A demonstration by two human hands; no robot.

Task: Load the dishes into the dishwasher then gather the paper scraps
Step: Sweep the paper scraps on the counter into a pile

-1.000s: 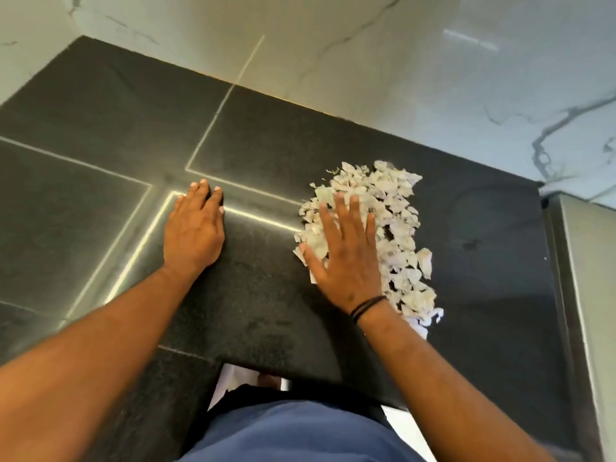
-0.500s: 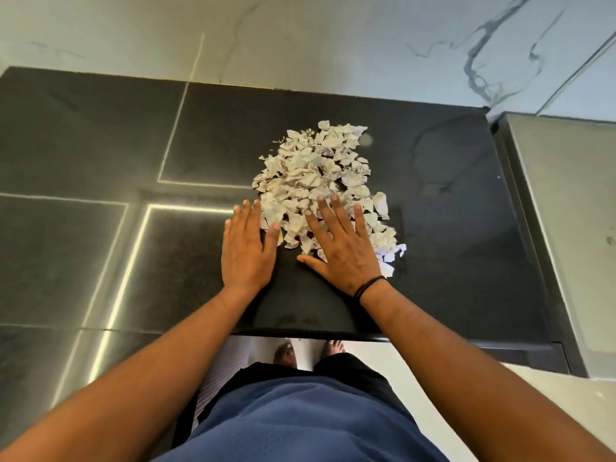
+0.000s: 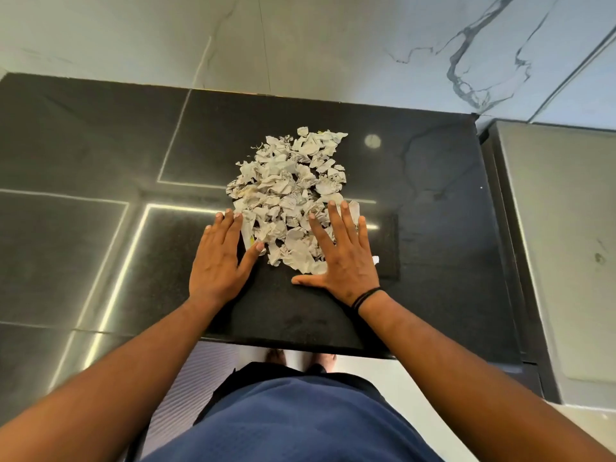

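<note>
Print on the paper scraps (image 3: 290, 191) is unreadable; left hand (image 3: 218, 261) and right hand (image 3: 343, 258) lie flat, fingers straight, flanking the pile's near edge.

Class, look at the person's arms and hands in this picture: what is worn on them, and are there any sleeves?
Both forearms are bare, with no sleeves showing. The right hand has thin black bands round its wrist. The left hand wears nothing: no ring, watch or glove.
</note>
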